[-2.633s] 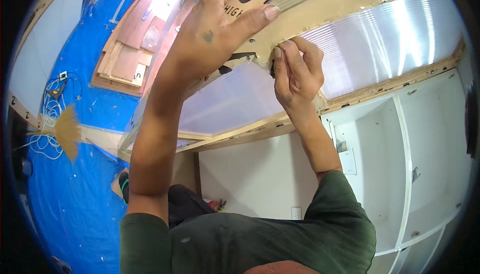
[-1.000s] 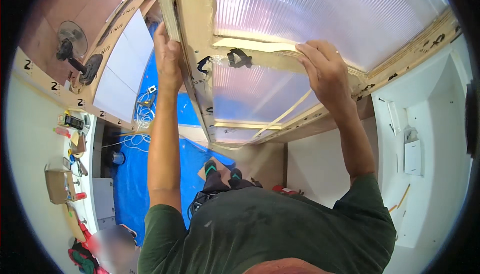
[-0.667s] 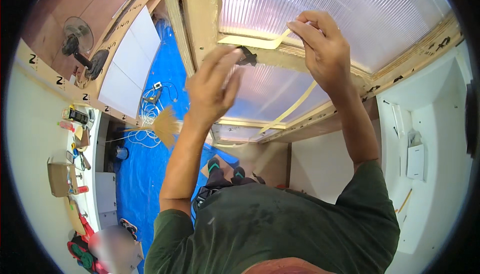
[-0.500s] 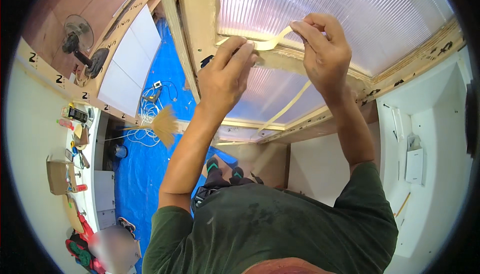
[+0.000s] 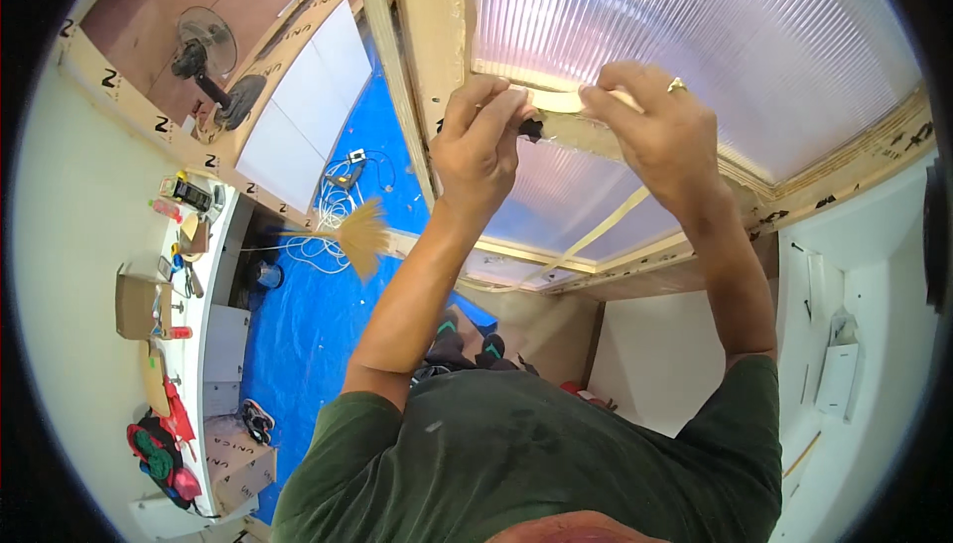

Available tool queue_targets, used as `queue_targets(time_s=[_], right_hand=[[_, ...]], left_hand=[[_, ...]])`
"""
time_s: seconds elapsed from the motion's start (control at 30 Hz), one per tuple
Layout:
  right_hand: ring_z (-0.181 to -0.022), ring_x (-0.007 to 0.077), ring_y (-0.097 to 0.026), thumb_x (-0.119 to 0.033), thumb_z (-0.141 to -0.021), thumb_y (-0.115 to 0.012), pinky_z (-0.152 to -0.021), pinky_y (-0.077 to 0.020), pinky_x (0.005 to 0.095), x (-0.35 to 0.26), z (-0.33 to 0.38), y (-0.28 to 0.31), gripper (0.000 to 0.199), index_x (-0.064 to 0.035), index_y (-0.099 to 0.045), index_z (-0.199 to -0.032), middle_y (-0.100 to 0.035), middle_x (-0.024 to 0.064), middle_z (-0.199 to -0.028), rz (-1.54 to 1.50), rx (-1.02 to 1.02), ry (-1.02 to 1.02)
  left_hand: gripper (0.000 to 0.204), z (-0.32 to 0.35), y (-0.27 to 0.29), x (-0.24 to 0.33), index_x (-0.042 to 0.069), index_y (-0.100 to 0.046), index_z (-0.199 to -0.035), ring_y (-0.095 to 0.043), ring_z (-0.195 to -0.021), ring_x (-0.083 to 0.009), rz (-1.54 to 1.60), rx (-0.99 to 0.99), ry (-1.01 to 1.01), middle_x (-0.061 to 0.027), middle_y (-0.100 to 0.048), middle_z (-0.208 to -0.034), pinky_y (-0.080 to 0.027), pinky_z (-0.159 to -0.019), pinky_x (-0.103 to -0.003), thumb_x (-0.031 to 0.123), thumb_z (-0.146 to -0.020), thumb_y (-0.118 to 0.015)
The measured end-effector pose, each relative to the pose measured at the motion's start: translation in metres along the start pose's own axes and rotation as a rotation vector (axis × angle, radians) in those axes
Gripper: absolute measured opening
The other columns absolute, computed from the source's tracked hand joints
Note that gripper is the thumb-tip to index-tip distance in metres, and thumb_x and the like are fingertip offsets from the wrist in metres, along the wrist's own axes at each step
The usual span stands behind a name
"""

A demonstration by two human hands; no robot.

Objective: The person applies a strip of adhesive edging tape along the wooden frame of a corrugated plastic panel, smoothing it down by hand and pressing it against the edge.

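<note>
Both hands are raised before a wooden frame (image 5: 455,7) with a ribbed translucent panel (image 5: 635,7). A short stretch of a narrow, pale yellow strip (image 5: 556,101), which looks like masking tape, runs between them along the crossbar below that panel. My left hand (image 5: 476,141) pinches it between thumb and fingers at the panel's lower left corner. My right hand (image 5: 663,131) pinches it a little to the right. A longer pale strip (image 5: 604,228) hangs slantwise over the lower translucent panel (image 5: 566,186); whether it is the same piece is hidden by my right hand.
Blue sheeting (image 5: 308,335) covers the floor at left, with a straw broom (image 5: 359,237) and coiled white cable (image 5: 333,245). A white counter (image 5: 204,344) holds tools and a cardboard box (image 5: 139,303). A fan (image 5: 206,47) stands far left; white shelving (image 5: 879,295) is at right.
The strip's curled, raised stretch is now shorter and flatter along the crossbar. My right hand has lowered and come closer to my left. The whole view has shifted rightward.
</note>
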State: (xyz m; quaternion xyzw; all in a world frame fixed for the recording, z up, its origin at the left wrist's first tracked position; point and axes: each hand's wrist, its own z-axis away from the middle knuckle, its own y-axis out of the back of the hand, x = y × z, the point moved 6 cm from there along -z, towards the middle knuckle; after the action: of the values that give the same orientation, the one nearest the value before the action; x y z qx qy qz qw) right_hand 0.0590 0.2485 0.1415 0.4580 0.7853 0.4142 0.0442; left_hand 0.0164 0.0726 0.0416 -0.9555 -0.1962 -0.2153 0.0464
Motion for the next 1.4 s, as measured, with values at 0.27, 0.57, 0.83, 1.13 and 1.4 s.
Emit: queue_targets(time_s=[0.27, 0.57, 0.83, 1.13, 1.4], right_hand=[[-0.083, 0.0201, -0.07, -0.009, -0.079, -0.079, -0.065, -0.0572, 0.0347, -0.005, -0.022, -0.004, 0.023, -0.0161, -0.077, -0.101, -0.068, -0.0038, -0.103, 0.013, 0.276, -0.087], [-0.086, 0.02, -0.071, -0.009, -0.08, -0.08, -0.067, -0.0581, 0.0343, -0.009, -0.036, -0.009, 0.021, -0.0172, -0.077, -0.098, -0.069, -0.0038, -0.101, -0.025, 0.361, -0.147], [-0.081, 0.0238, -0.073, -0.012, -0.086, -0.081, -0.066, -0.0581, 0.0386, -0.01, -0.047, 0.001, 0.015, -0.0156, -0.078, -0.101, -0.07, -0.001, -0.102, -0.068, 0.366, -0.209], [-0.083, 0.0255, -0.073, -0.014, -0.09, -0.072, -0.07, -0.0573, 0.0373, -0.034, -0.05, -0.004, 0.025, -0.0118, -0.075, -0.114, -0.068, 0.0056, -0.106, 0.031, -0.06, 0.009], [-0.078, 0.0211, -0.07, -0.015, -0.085, -0.072, -0.065, -0.0536, 0.0363, -0.033, -0.051, -0.027, 0.014, -0.0106, -0.073, -0.099, -0.064, 0.0014, -0.095, -0.008, 0.028, 0.04]], left_hand=[[0.02, -0.005, 0.001, 0.0, 0.002, -0.08, -0.108, -0.073, -0.094, -0.0233, 0.037, -0.024, 0.06, -0.0128, -0.073, -0.109, -0.061, -0.079, -0.033, -0.006, -0.09, -0.083], [0.017, -0.008, -0.003, 0.006, 0.002, -0.074, -0.102, -0.074, -0.083, -0.0279, -0.073, 0.076, 0.0, -0.0133, -0.072, -0.103, -0.061, -0.071, -0.038, 0.0, -0.09, -0.085], [0.018, -0.013, -0.003, 0.012, 0.002, -0.072, -0.106, -0.074, -0.083, -0.0303, -0.155, 0.111, -0.038, -0.0151, -0.072, -0.105, -0.061, -0.07, -0.038, 0.001, -0.092, -0.083], [0.019, -0.006, -0.004, 0.005, 0.001, -0.074, -0.108, -0.073, -0.087, -0.0298, -0.11, 0.172, 0.063, -0.0165, -0.072, -0.102, -0.06, -0.075, -0.038, -0.003, -0.091, -0.083], [0.033, 0.004, 0.032, -0.005, 0.002, -0.075, -0.119, -0.069, -0.11, -0.03, -0.049, 0.145, -0.069, -0.0164, -0.067, -0.122, -0.058, -0.085, -0.039, 0.001, -0.088, -0.087]])
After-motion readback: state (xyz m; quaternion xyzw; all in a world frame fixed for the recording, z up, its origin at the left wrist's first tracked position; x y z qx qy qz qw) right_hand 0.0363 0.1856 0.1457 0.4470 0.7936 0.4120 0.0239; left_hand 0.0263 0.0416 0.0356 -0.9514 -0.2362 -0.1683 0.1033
